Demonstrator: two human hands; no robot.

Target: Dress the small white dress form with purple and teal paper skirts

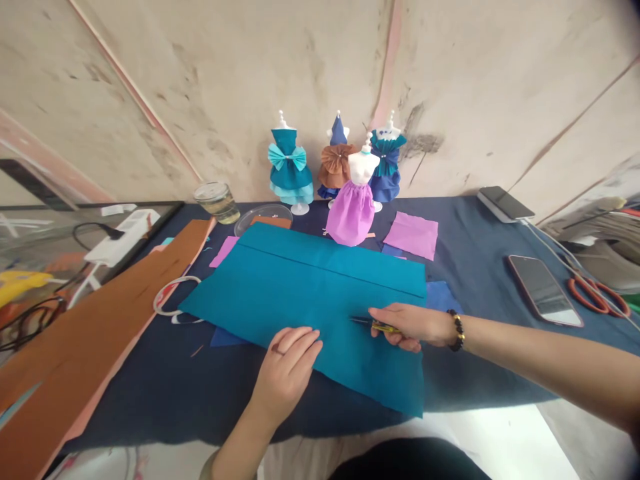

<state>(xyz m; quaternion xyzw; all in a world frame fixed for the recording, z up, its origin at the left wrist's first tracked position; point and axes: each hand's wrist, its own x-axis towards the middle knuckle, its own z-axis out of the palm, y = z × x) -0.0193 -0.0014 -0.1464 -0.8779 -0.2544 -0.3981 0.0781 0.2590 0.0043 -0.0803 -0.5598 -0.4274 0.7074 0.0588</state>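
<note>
A large teal sheet of fabric [310, 287] lies flat on the dark blue tablecloth [470, 253]. My left hand [287, 370] rests flat on the sheet's near edge, fingers stretched out together, a ring on one finger. My right hand [413, 325], with a bead bracelet at the wrist, is closed around a thin yellow-and-dark pen-like tool [373, 324] whose tip touches the teal sheet.
Several small mannequins in paper-like dresses [353, 193] stand at the wall. A pink square [411, 235], a glass of liquid [217, 202], a clear dish [264, 217], a long brown strip [95, 327], two phones [544, 290], red-handled scissors [597, 297] and a white ring [173, 297] lie around.
</note>
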